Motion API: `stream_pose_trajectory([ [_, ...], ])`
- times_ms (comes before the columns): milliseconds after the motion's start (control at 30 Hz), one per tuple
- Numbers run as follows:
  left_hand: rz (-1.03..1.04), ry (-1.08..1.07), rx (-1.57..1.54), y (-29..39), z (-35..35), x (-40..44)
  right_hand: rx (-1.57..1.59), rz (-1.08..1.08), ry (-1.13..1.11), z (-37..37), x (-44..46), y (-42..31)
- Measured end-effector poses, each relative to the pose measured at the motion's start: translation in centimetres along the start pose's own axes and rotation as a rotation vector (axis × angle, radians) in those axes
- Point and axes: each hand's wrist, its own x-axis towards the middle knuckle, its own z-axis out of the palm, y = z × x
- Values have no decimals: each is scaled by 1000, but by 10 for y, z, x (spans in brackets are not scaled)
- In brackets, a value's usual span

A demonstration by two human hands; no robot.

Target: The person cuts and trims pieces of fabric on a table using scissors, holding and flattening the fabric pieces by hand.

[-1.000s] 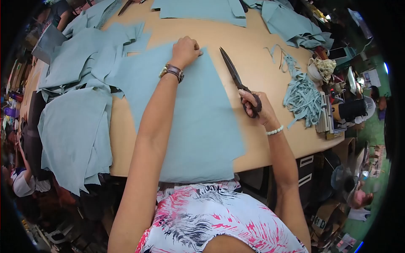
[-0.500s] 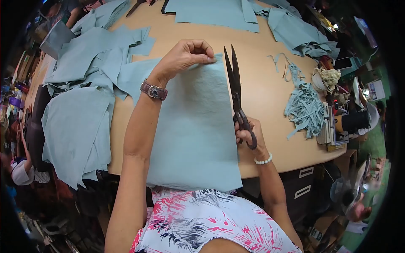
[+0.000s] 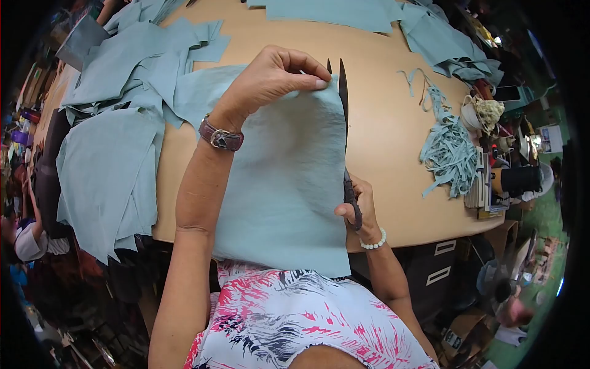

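Note:
A pale blue-green cloth piece (image 3: 276, 203) hangs and lies in front of me, its near end over the table edge by my body. My left hand (image 3: 286, 71) pinches its far right corner between thumb and fingers, lifting it a little. In my right hand (image 3: 361, 212) is a pair of large dark scissors (image 3: 344, 101), blades pointing away from me along the cloth's right edge. The cloth partly covers one blade, and the two tips show apart beyond the corner. I cannot tell whether the blades are cutting into the fabric.
Stacked blue-green cloth pieces (image 3: 110, 166) lie at the left, some overhanging the table (image 3: 393, 154). More cloth (image 3: 335, 13) is at the far side. At the right are a heap of thin cloth strips (image 3: 452, 154), a cup holding a cream-coloured bundle (image 3: 482, 115) and a dark cylinder (image 3: 519, 178).
The scissors have turned and come closer against the cloth's right edge, partly behind it. My left hand has shifted slightly right and away with the corner. The view has tilted slightly.

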Motion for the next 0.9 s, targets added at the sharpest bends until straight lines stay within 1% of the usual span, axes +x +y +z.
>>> stream_pose_trajectory([
  [100,17,-10,-15,-1,1,-1,-30,51,-4,-1,0,-7],
  [400,27,-4,43,2,2,-1,-46,16,40,0,1,-2],
  [467,40,3,48,1,2,-1,-29,-43,46,-1,2,11],
  [533,46,6,43,0,2,-1,-50,-53,57,-3,1,15],
  [700,2,1,36,-4,0,1,-136,17,126,0,-1,-3],
  [800,61,32,16,-22,-2,6,-158,169,268,-10,1,-17],
  [867,66,78,102,-48,-5,17,-263,241,383,-33,7,-19],
  [900,68,103,150,-62,-6,18,-408,280,418,-50,13,-17],
])
